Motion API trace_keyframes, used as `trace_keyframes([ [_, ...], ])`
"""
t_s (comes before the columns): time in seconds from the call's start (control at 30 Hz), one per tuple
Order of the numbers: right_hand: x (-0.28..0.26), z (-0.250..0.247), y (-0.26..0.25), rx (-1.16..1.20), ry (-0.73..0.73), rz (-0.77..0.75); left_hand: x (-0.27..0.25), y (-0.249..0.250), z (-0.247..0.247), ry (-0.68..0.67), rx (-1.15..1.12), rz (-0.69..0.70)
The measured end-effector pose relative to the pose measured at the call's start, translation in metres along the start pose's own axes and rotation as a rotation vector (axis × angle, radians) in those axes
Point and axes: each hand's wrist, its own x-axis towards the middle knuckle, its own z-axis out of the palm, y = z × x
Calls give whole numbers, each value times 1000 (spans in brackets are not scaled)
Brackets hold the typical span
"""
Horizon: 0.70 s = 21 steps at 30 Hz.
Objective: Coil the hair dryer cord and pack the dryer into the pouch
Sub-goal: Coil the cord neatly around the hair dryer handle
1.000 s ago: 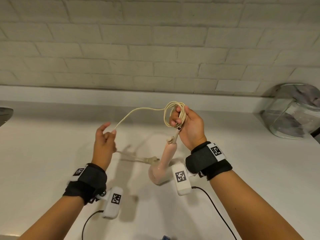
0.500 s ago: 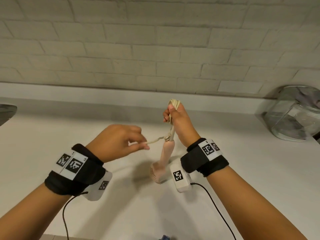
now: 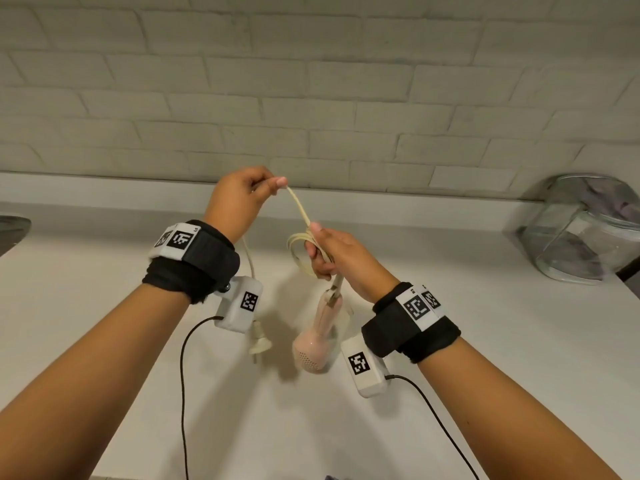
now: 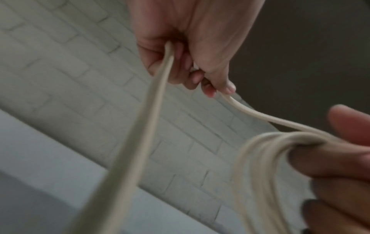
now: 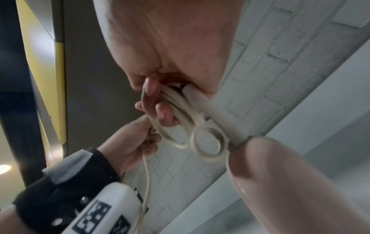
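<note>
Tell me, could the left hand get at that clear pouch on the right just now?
Probably not. The left hand is pinching the cord, and the right hand, holding the coil with the dryer hanging below, sits between it and the pouch at the counter's far right. The right hand is nearer.

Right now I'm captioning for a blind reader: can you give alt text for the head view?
Above a white counter, the right hand grips coiled loops of cream cord with a pink hair dryer hanging below; the left hand pinches the cord's free end, plug dangling. A clear pouch sits far right.
</note>
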Motion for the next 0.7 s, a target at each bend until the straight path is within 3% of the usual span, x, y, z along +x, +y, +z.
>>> trace_keyframes([
  [0.13, -2, -10, 9, 186, -4, -5, -14, -32, 7, -221, -88, -154],
  [0.23, 2, -16, 15, 423, 27, 20, -47, -58, 19, -411, -252, -268],
  [0.3, 6, -18, 18, 542, 69, 42, -72, -76, 25, -489, -247, -307],
  [0.4, 12, -22, 23, 622, 137, 50, -100, -95, 25, -476, -177, -308],
  [0.5, 17, -28, 27, 689, 171, 57, -114, -108, 15, -487, -270, -342],
  [0.63, 21, -29, 31, 693, 179, 48, -122, -118, 2, -364, -479, -567],
  [0.7, 22, -28, 31, 661, 173, 32, -122, -116, -4, -341, -342, -548],
])
